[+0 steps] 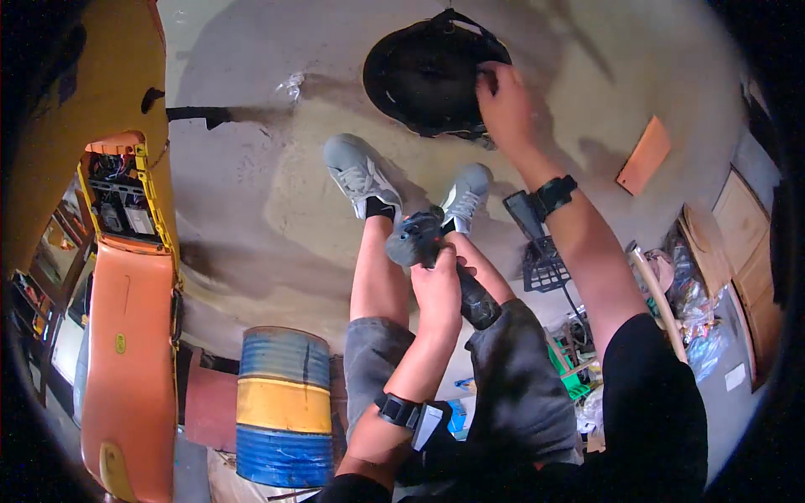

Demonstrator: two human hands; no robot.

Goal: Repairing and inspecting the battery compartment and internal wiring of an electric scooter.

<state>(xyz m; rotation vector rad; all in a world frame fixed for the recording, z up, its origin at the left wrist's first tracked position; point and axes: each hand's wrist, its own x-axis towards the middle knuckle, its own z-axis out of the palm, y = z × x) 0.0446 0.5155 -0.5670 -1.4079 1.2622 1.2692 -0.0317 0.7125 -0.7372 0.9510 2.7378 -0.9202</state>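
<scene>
My left hand point(438, 289) grips a dark, cylindrical handheld power tool point(476, 303), like an angle grinder, with its grey round head upward over my shins. My right hand point(503, 105) has its curled fingers on the right side of a black oval shell point(419, 75), possibly a helmet, with a strap at its top edge. The shell lies beyond my grey shoes point(352, 168); my fingertips are partly hidden against its dark inside. Black straps with devices are on both my wrists.
An orange scooter point(126, 352) with an open compartment stands at left. A striped blue-and-yellow drum point(283, 398) is at lower left. An orange board point(641, 155) lies on the stained floor point(277, 193) at right, near piled bags, poles and wooden panels point(750, 293).
</scene>
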